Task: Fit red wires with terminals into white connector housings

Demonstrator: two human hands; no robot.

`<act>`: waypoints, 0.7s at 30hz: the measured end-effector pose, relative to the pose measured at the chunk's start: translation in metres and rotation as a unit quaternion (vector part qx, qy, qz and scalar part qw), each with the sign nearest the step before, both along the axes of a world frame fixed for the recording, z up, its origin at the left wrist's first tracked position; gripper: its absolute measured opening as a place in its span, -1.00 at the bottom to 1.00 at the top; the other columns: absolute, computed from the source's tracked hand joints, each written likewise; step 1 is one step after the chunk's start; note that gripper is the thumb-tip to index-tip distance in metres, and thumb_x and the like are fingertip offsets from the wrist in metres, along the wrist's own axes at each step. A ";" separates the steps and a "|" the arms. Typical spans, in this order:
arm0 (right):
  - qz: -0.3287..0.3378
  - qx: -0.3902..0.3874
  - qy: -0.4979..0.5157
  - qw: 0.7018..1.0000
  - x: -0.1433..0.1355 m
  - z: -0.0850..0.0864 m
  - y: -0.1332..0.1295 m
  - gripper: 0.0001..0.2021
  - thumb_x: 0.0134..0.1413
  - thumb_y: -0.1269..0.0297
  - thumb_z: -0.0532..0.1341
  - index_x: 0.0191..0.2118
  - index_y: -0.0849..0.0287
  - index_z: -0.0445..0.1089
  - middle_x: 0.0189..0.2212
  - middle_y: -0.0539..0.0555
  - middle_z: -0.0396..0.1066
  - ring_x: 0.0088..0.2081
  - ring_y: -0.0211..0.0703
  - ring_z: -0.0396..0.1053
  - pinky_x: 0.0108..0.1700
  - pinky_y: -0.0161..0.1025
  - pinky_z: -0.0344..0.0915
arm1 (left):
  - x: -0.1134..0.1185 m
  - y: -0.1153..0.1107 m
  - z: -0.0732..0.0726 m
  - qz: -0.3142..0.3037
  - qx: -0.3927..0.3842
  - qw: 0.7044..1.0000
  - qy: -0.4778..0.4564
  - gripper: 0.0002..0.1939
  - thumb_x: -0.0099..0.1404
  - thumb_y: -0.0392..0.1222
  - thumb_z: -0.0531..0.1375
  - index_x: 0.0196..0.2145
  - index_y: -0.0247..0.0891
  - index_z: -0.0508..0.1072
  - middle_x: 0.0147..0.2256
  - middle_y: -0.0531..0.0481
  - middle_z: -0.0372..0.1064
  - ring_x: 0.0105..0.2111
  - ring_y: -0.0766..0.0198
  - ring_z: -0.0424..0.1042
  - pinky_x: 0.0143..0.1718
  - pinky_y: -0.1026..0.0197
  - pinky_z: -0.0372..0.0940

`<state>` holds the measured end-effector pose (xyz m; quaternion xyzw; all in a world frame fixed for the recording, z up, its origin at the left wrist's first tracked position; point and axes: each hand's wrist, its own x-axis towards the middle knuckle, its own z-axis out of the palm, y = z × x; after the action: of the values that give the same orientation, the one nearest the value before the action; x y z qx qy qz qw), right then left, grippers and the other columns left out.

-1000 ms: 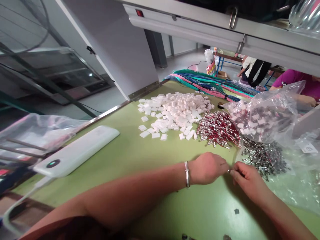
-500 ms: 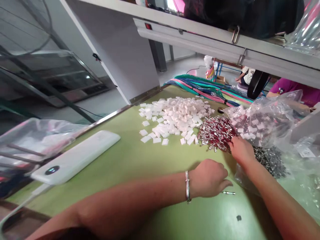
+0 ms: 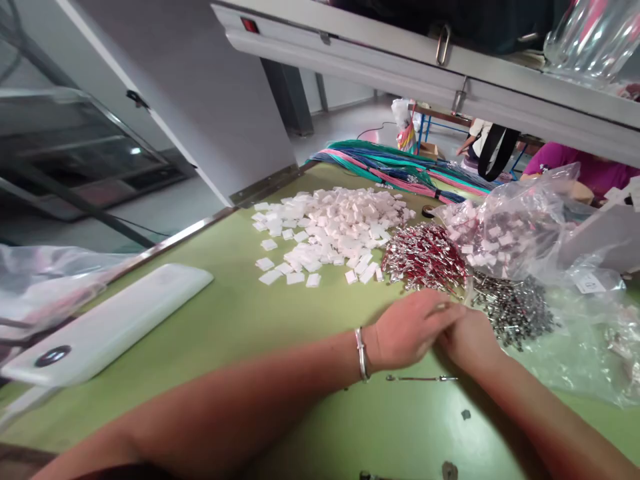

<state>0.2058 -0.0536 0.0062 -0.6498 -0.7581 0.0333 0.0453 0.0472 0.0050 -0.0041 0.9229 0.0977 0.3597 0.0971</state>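
The bare left hand (image 3: 406, 330) and the bare right hand (image 3: 469, 337) are brought together above the table, fingers curled and touching; whether anything is pinched between them cannot be told, as the fingertips are hidden. A silver metal bracelet (image 3: 361, 353) is worn on the left wrist. A thin reddish wire with silver metal ends (image 3: 420, 379) is laid flat on the green tabletop (image 3: 240, 333), just below the hands. Just beyond them, short red wires with silver metal tips (image 3: 425, 259) are heaped between small white rectangular pieces (image 3: 335, 230) and dark, metal-tipped short pieces (image 3: 515, 312). Behind, bundled green, blue and pink cables (image 3: 380, 168) are laid out.
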 end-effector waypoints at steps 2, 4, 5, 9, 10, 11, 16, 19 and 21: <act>0.013 0.013 0.033 0.999 0.016 0.005 -0.006 -0.80 0.19 0.27 0.14 -0.22 0.15 0.51 -0.28 0.12 0.55 -0.31 -0.09 0.47 -0.29 -0.25 0.29 | 0.000 0.007 0.001 0.041 -0.089 0.995 -0.025 -0.69 0.40 -0.34 -0.08 0.00 -0.31 0.34 -0.15 -0.16 0.40 -0.16 0.19 0.36 -0.14 0.09 0.35; 0.008 0.058 0.114 0.992 0.047 0.013 -0.014 -0.74 0.25 0.22 0.07 -0.23 0.10 0.51 -0.31 0.06 0.55 -0.32 -0.14 0.47 -0.24 -0.25 0.33 | -0.001 0.014 0.003 0.074 -0.162 0.983 -0.039 -0.74 0.43 -0.31 -0.07 -0.12 -0.30 0.39 -0.24 -0.10 0.41 -0.22 0.24 0.37 -0.16 0.13 0.35; -0.029 0.094 0.148 0.984 0.066 0.017 -0.018 -0.74 0.24 0.19 0.07 -0.23 0.10 0.51 -0.30 0.05 0.56 -0.31 -0.14 0.48 -0.23 -0.25 0.34 | -0.001 0.016 0.003 0.084 -0.185 0.979 -0.022 -0.77 0.43 -0.27 -0.04 -0.17 -0.29 0.41 -0.27 -0.07 0.41 -0.25 0.25 0.37 -0.18 0.15 0.34; -0.141 0.112 0.148 0.972 0.121 0.020 -0.033 -0.75 0.12 0.08 0.16 -0.34 0.10 0.50 -0.40 0.03 0.55 -0.41 -0.11 0.46 -0.35 -0.25 0.33 | 0.002 0.010 0.002 0.096 -0.163 0.969 0.156 -0.79 0.32 -0.08 0.19 -0.24 -0.30 0.43 -0.28 -0.07 0.39 -0.24 0.17 0.36 -0.21 0.12 0.32; -0.141 0.105 0.138 0.975 0.125 0.018 -0.036 -0.75 0.12 0.08 0.15 -0.34 0.10 0.49 -0.40 0.03 0.55 -0.41 -0.10 0.46 -0.34 -0.24 0.33 | 0.003 0.008 0.001 0.099 -0.140 0.966 0.195 -0.77 0.30 -0.07 0.22 -0.23 -0.30 0.43 -0.26 -0.09 0.38 -0.22 0.14 0.35 -0.20 0.11 0.32; -0.137 0.100 0.127 0.977 0.125 0.015 -0.039 -0.75 0.13 0.08 0.14 -0.34 0.09 0.49 -0.40 0.03 0.55 -0.40 -0.10 0.45 -0.33 -0.24 0.32 | 0.005 0.005 0.000 0.107 -0.119 0.961 0.226 -0.77 0.29 -0.08 0.22 -0.23 -0.31 0.43 -0.24 -0.10 0.38 -0.21 0.12 0.34 -0.19 0.10 0.31; -0.132 0.096 0.067 0.984 0.112 0.012 -0.042 -0.73 0.18 0.12 0.07 -0.37 0.08 0.47 -0.43 0.04 0.50 -0.40 -0.12 0.41 -0.35 -0.25 0.27 | 0.008 0.002 -0.005 0.154 -0.111 0.930 0.316 -0.81 0.35 -0.14 0.17 -0.29 -0.36 0.43 -0.27 -0.14 0.37 -0.22 0.10 0.34 -0.17 0.08 0.26; -0.139 0.095 0.059 0.984 0.117 0.015 -0.044 -0.72 0.19 0.16 0.06 -0.38 0.10 0.47 -0.42 0.05 0.49 -0.40 -0.12 0.41 -0.34 -0.24 0.27 | 0.008 0.007 -0.006 0.121 -0.141 0.930 0.317 -0.82 0.37 -0.20 0.15 -0.38 -0.32 0.43 -0.33 -0.07 0.37 -0.28 0.17 0.32 -0.19 0.12 0.23; -0.132 0.082 0.053 0.986 0.120 0.014 -0.045 -0.73 0.19 0.19 0.06 -0.35 0.11 0.49 -0.37 0.07 0.50 -0.36 -0.12 0.43 -0.30 -0.23 0.29 | 0.007 0.010 -0.005 0.105 -0.143 0.938 0.297 -0.80 0.36 -0.21 0.15 -0.42 -0.31 0.42 -0.35 -0.05 0.36 -0.29 0.18 0.30 -0.18 0.12 0.21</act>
<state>0.3257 -0.0985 0.0201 -0.7354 -0.6625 -0.0005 0.1425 0.0540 0.0149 -0.0090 0.9486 0.2687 0.0594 0.1561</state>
